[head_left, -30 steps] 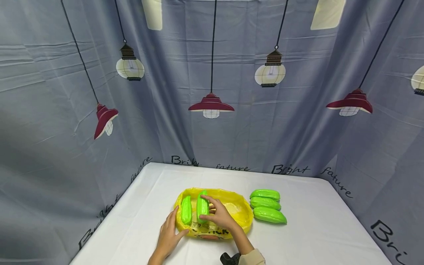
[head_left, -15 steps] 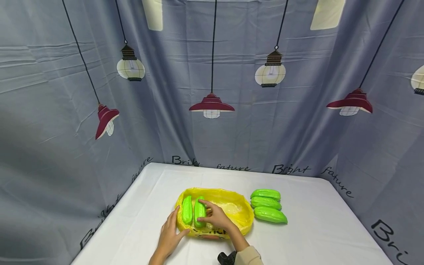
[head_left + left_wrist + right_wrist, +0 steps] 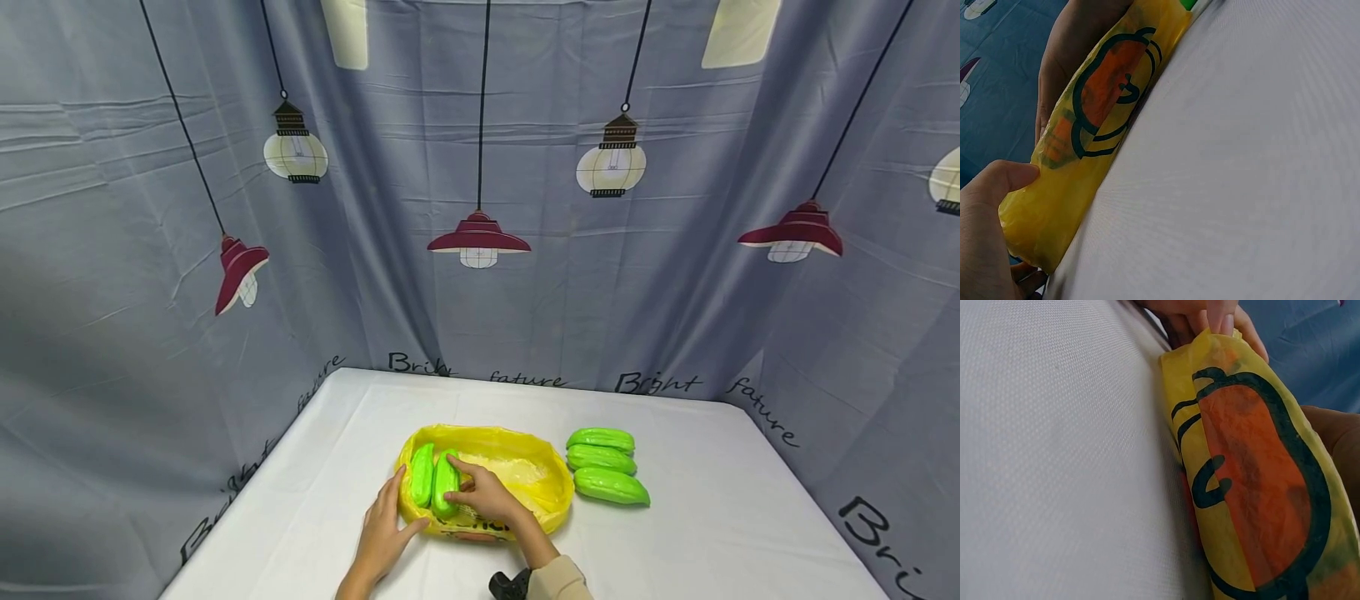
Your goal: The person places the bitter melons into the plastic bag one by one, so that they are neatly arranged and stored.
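In the head view, a shallow basket covered with a yellow plastic bag (image 3: 525, 458) stands on the white table. My left hand (image 3: 381, 533) grips its left end, thumb at the front and fingers along the side. The left wrist view shows that thumb (image 3: 1016, 175) pressed against the yellow plastic. Inside lies one glossy green cucumber (image 3: 422, 475). Just right of it, my right hand (image 3: 483, 492) pinches a second green cucumber (image 3: 446, 485) between thumb and fingers. Several of its fingers are hidden behind the bag in both wrist views.
A row of three more green cucumbers (image 3: 606, 460) lies on the table right of the basket. A dark wrist strap (image 3: 510, 586) sits by the right sleeve (image 3: 558, 579). Grey-blue curtain (image 3: 480, 333) hangs behind the white tabletop (image 3: 720, 517).
My right hand has moved left and slightly down, bringing its cucumber close beside the first one in the basket. My left hand has stayed on the basket's end.
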A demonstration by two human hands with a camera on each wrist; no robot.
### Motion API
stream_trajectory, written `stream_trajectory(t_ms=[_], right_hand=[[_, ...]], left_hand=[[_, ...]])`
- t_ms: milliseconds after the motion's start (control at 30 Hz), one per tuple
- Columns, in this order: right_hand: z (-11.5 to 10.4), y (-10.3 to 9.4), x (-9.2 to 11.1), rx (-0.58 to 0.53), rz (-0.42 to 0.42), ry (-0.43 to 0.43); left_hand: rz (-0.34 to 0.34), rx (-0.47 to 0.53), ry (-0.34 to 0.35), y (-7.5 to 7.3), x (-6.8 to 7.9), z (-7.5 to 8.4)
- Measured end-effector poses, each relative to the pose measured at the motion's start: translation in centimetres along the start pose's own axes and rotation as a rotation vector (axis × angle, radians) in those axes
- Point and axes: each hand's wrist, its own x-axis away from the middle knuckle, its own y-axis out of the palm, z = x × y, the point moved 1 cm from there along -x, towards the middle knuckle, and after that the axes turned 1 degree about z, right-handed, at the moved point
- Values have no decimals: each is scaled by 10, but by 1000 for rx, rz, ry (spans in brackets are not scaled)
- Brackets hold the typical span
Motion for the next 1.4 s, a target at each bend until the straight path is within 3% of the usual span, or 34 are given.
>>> stream_trajectory(t_ms=[600,833,1067,1233,1400], right_hand=[[9,-1,0,10,16,6],[-7,-12,11,31,22,-35],[1,-39,20,59,66,-73],[-6,-67,36,78,149,-116],[-15,-97,52,59,243,-98]], left_hand=[[-1,-5,-2,-1,-1,1],[1,4,-4,-1,-1,0],[4,13,1,1,-1,1],[7,1,-3,0,-1,0],[7,-8,-3,-1,-1,-1]])
